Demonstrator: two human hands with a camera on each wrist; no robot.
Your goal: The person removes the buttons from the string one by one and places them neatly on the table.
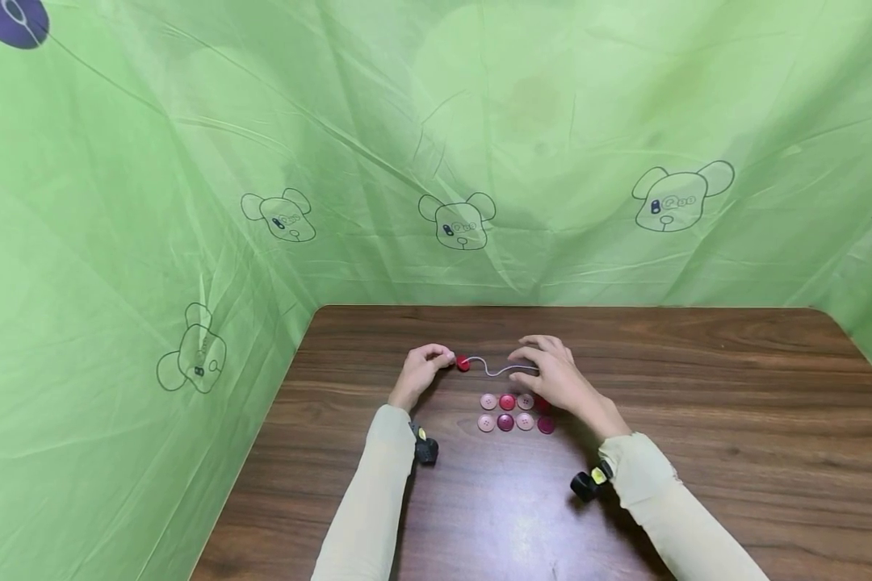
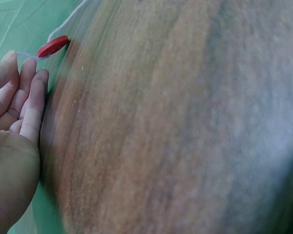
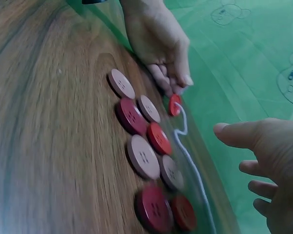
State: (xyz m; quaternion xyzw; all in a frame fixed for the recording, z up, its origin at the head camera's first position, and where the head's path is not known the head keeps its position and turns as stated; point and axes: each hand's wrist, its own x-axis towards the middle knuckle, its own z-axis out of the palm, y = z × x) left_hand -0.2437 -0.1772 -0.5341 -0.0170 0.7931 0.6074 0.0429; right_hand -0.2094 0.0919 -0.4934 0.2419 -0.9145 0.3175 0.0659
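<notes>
In the head view, my left hand [image 1: 420,373] pinches the end of a white string [image 2: 63,23] between thumb and fingertips. A red button [image 1: 463,364] is threaded on this string right beside those fingertips; in the left wrist view the button [image 2: 52,47] is tilted, with string showing on both sides. From it the string [image 3: 202,187] runs in a wavy line toward the right. Over its far part is my right hand [image 1: 558,378], fingers spread and apart, with nothing gripped. In the right wrist view its thumb [image 3: 239,134] points out straight.
Just in front of the string, several buttons lie in two rows: pale pink [image 1: 488,402], red [image 1: 507,402] and dark magenta [image 1: 505,423]. The right hand partly covers the row's right end. Green cloth [image 1: 378,266] hangs behind and left of the brown wooden table [image 1: 734,420].
</notes>
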